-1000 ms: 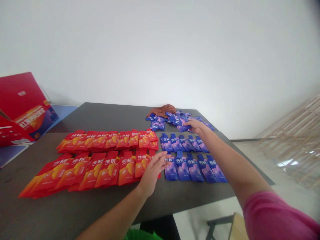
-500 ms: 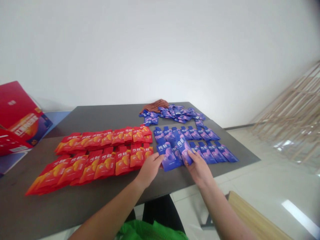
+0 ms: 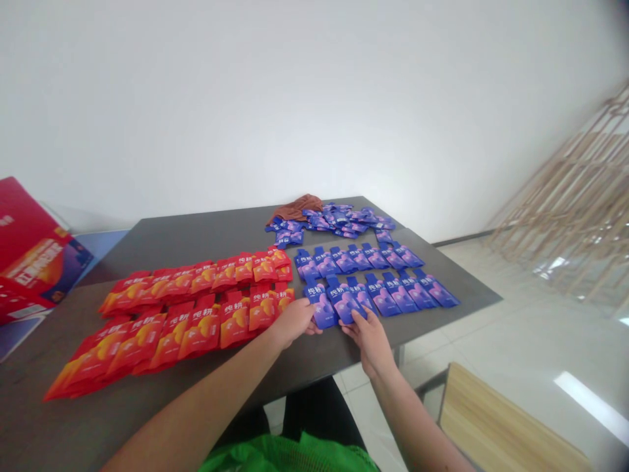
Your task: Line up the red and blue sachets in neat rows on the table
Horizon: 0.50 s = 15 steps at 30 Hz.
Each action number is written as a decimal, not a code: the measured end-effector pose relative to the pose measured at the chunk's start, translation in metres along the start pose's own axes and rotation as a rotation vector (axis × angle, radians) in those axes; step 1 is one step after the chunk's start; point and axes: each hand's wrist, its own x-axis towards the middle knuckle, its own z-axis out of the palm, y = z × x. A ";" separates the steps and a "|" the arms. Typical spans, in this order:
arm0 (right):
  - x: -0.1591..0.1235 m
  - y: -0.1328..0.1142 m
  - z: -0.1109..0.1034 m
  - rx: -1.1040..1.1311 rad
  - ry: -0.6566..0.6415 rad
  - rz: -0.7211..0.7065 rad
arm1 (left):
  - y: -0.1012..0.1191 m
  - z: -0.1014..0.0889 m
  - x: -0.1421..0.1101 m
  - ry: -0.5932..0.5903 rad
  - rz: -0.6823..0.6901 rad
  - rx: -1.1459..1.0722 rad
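My left hand [image 3: 293, 321] is closed on the lower left edge of a blue pouch [image 3: 320, 305] printed with purple fruit. With thumb and fingers, my right hand [image 3: 369, 337] grips the bottom of a second blue pouch [image 3: 344, 299] just to the right of it. Both pouches are at the left end of the front row of blue pouches [image 3: 401, 292], overlapping its neighbours. Behind lies another row of blue pouches [image 3: 358, 257]. Left of my hands, red pouches [image 3: 199, 328] with orange fruit lie overlapping in two rows.
A heap of loose blue pouches [image 3: 339, 219] lies at the back of the dark table [image 3: 196, 229], beside a brown cloth [image 3: 297, 208]. At far left stands a red carton [image 3: 29, 249]. A wooden stool [image 3: 501, 419] is on the floor at right, with a bamboo rack [image 3: 574, 190] beyond.
The blue pouch in my right hand has come down and left from a tilted position over the row to lie beside the one in my left hand. The view has shifted slightly.
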 end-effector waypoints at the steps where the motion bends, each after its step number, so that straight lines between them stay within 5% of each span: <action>1: 0.002 0.003 0.000 -0.013 0.006 -0.012 | -0.001 0.000 0.003 0.008 -0.004 0.006; 9: 0.011 0.011 0.002 -0.387 0.080 -0.173 | -0.007 0.004 0.021 0.098 -0.048 0.172; 15: 0.003 0.004 -0.003 -1.223 0.113 -0.348 | -0.013 0.008 0.011 0.175 0.006 0.268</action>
